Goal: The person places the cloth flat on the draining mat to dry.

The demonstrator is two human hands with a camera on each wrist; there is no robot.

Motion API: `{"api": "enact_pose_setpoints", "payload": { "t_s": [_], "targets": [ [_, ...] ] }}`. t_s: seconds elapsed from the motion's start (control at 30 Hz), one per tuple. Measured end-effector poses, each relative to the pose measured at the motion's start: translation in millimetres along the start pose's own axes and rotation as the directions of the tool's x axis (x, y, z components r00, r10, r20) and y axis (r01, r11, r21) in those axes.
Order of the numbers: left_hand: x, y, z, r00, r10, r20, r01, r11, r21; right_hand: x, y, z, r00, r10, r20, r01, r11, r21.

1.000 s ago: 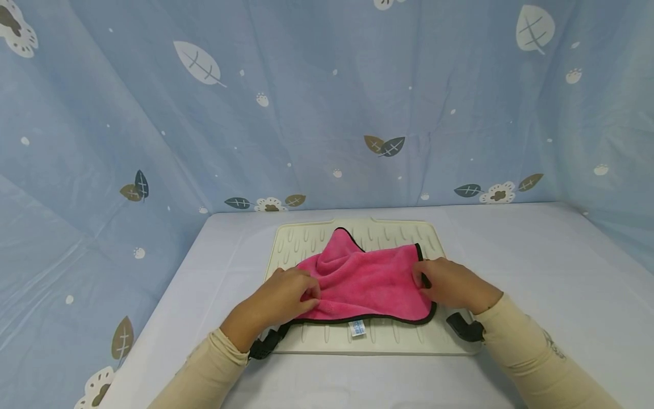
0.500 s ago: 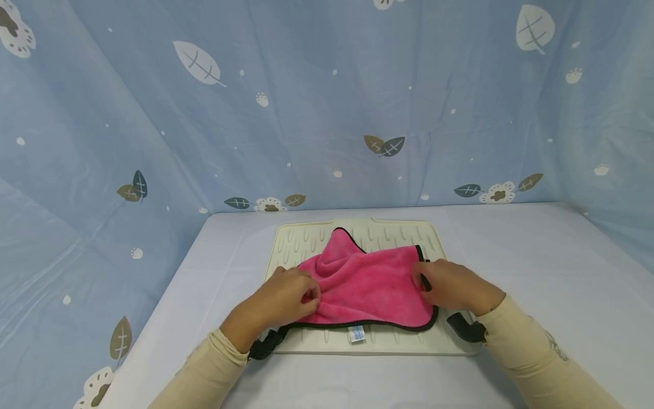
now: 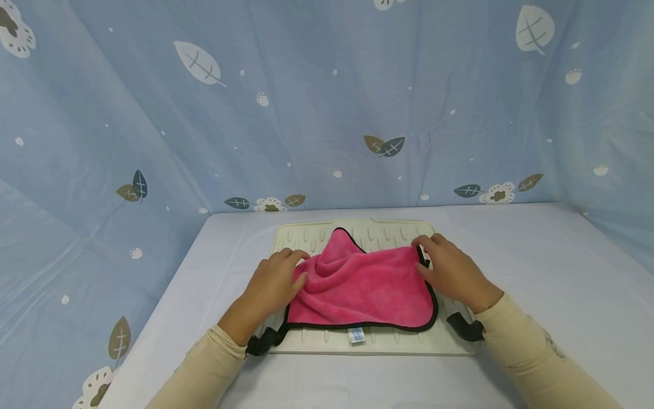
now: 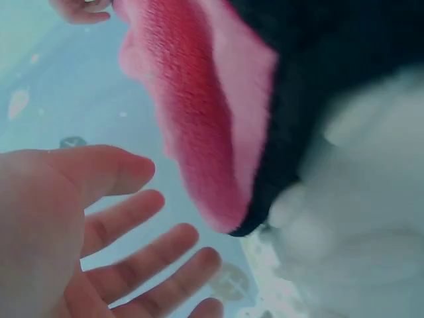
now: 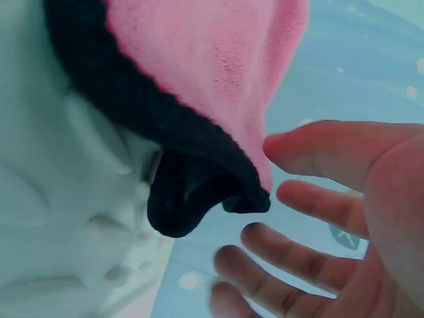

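Observation:
A pink fleecy cloth [image 3: 365, 287] with black edging lies rumpled on a cream ribbed mat [image 3: 409, 342]. One corner of it points to the back, and a white label [image 3: 356, 335] sticks out at its front edge. Beside the cloth's left edge is my left hand [image 3: 271, 283]; in the left wrist view its fingers [image 4: 142, 255] are spread, apart from the fabric. My right hand [image 3: 455, 270] is at the right back corner of the cloth. Its fingers are extended in the right wrist view, the thumb [image 5: 318, 151] close to the black border; whether it touches, I cannot tell.
Black wrist-camera mounts show at the left wrist [image 3: 263, 342] and the right wrist [image 3: 465, 328]. The mat lies on a white-covered table [image 3: 526, 267]. Behind and to the left hangs a blue patterned curtain [image 3: 317, 113].
Both hands have let go of the cloth and opened. The left hand moved back and slightly left, the right hand back toward the corner. The cloth's front edge has dropped a little.

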State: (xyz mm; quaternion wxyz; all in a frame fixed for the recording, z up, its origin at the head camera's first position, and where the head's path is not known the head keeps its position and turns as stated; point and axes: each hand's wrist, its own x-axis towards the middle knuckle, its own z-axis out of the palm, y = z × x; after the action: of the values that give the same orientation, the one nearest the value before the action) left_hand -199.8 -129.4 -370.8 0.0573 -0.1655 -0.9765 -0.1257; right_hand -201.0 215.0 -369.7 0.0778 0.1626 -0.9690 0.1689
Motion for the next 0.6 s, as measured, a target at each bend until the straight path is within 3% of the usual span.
{"api": "enact_pose_setpoints", "payload": {
  "t_s": [0.27, 0.6],
  "targets": [
    [2.3, -9.1, 6.6, 0.999, -0.020, 0.051, 0.021, 1.000, -0.021, -1, 1, 3, 0.995, -0.044, 0.088, 0.047, 0.998, -0.032],
    [3.6, -11.8, 9.6, 0.997, -0.004, 0.081, 0.008, 0.999, -0.049, 1, 2, 4, 0.995, -0.041, 0.093, 0.042, 0.999, -0.010]
  ]
}}
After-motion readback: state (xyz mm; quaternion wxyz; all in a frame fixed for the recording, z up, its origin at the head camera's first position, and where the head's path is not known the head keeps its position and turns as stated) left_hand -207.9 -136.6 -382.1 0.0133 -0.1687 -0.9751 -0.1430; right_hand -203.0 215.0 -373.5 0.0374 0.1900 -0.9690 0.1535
